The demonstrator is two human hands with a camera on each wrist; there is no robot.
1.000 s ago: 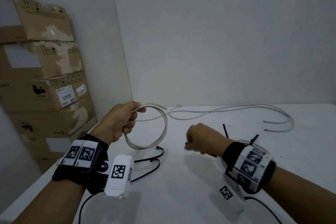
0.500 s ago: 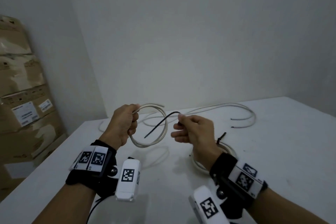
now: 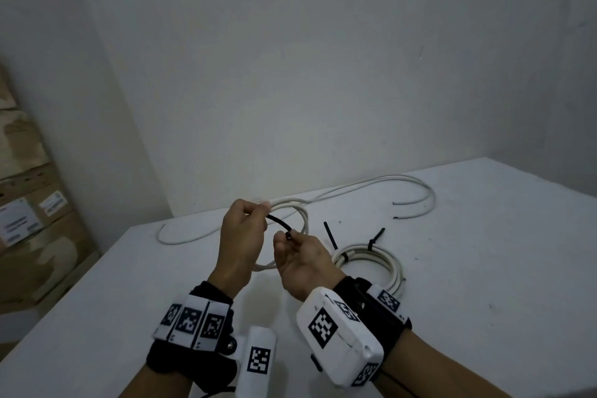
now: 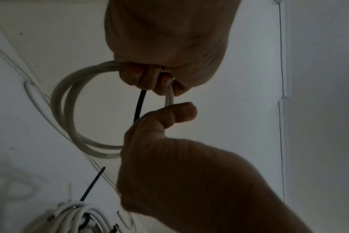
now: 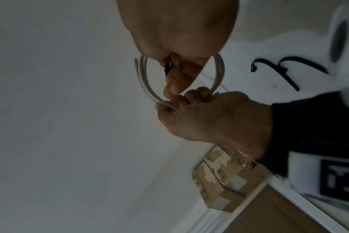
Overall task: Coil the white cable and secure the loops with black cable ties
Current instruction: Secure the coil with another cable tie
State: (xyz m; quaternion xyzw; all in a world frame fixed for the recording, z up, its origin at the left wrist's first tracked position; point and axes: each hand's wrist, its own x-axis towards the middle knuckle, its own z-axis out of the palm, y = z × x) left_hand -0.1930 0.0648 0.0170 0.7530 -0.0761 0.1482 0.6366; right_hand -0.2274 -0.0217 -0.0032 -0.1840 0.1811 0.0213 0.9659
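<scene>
My left hand [image 3: 250, 220] grips a small coil of white cable [image 3: 304, 220] at its top and holds it above the table. In the left wrist view the coil [image 4: 59, 110] shows as two loops hanging from the curled fingers [image 4: 147, 78]. A black cable tie [image 3: 278, 223] runs from the left hand's grip down to my right hand [image 3: 287, 237], which pinches its other end between thumb and fingers. The tie [image 4: 139, 104] crosses the inside of the loop. The cable's loose length [image 3: 387, 182] trails across the table behind.
A finished white coil [image 3: 371, 263] with black ties on it lies on the white table [image 3: 484, 268] just right of my hands. Spare black ties [image 5: 285, 69] lie near my left wrist. Cardboard boxes [image 3: 29, 203] are stacked at the left wall.
My right hand lifted a black tie off the table and brought it to the coil; the tie now spans between both hands. The view swung right.
</scene>
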